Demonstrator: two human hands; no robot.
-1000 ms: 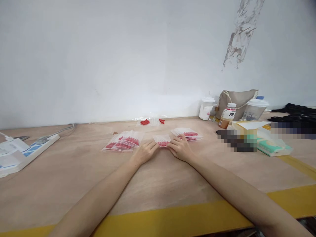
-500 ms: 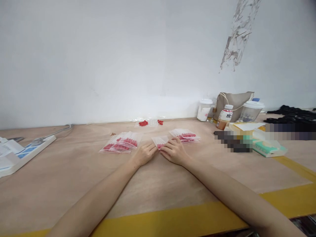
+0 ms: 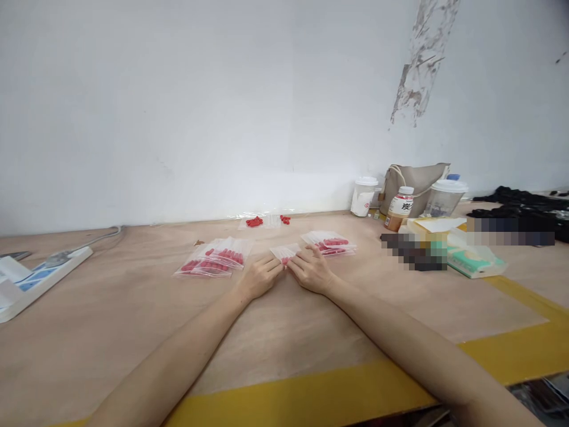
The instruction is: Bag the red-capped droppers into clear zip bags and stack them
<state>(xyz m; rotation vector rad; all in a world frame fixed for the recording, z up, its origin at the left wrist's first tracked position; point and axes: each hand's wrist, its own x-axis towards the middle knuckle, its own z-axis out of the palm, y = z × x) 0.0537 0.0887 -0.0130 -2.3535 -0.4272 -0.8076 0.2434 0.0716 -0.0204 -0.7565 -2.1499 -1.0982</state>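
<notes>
A small clear plastic zip bag (image 3: 281, 252) with red pieces in it lies between my hands at the middle of the table. My left hand (image 3: 261, 279) has its fingers closed at the bag's near left edge. From the other side, my right hand (image 3: 312, 271) grips the bag's near right edge, its fingers covering part of the red pieces. Left of my left hand is an overlapping pile of similar bags (image 3: 213, 257), each with red pieces. A second pile (image 3: 331, 243) lies just beyond my right hand.
Loose red pieces (image 3: 255, 222) lie on clear plastic near the wall. At the right stand a white-lidded cup (image 3: 363, 197), a bottle (image 3: 399, 209), a grey bag (image 3: 411, 184), a clear cup (image 3: 446, 198) and a tissue pack (image 3: 478, 259). A power strip (image 3: 48, 276) lies at the left.
The view has shifted slightly, so things on the table appear a little further left. Both hands stay at the small bag, and my right fingers cover slightly more of its red pieces.
</notes>
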